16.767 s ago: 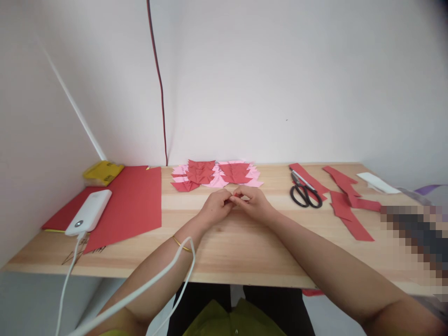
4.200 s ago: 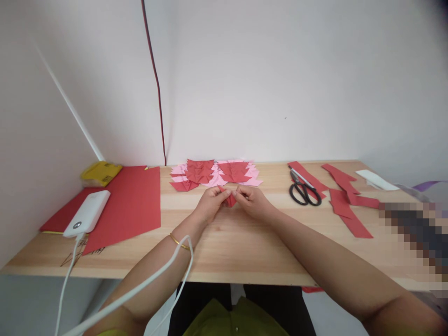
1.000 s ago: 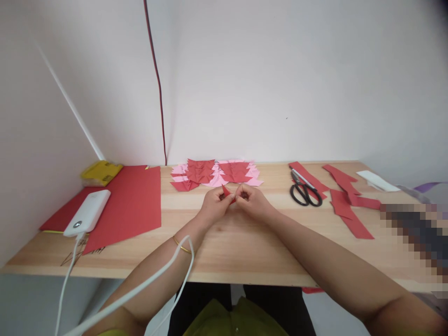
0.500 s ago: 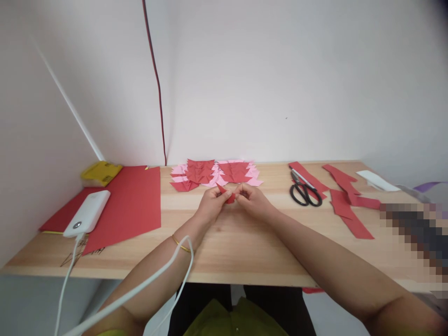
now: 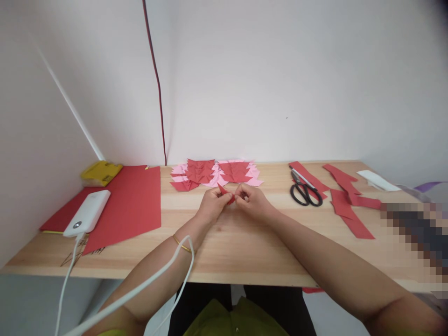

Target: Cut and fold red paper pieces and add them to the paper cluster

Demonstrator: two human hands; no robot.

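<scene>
Between my hands is a small folded piece of red paper [image 5: 222,189], its pointed end sticking up past my left thumb. My left hand [image 5: 212,203] pinches it from the left. My right hand [image 5: 252,201] is closed, with thumb and forefinger pinching the paper's right edge. Fingers cover much of the paper, so its full shape is hidden. Just behind my hands lie rows of folded red paper pieces [image 5: 200,171] and folded pink paper pieces [image 5: 217,179], set close together near the wall.
To the left, a white power bank [image 5: 91,211] with a white cable rests on large red sheets [image 5: 140,200], beside a yellow packet [image 5: 101,173]. Rightward are black-handled scissors [image 5: 305,192], a pen [image 5: 304,177], red paper strips [image 5: 352,219] and a white strip [image 5: 377,180]. A blurred patch covers the right edge.
Less of the red paper shows between my hands now. My fingers have shifted slightly on it, the right fingertips curling closer at its edge. Everything else on the table stays put.
</scene>
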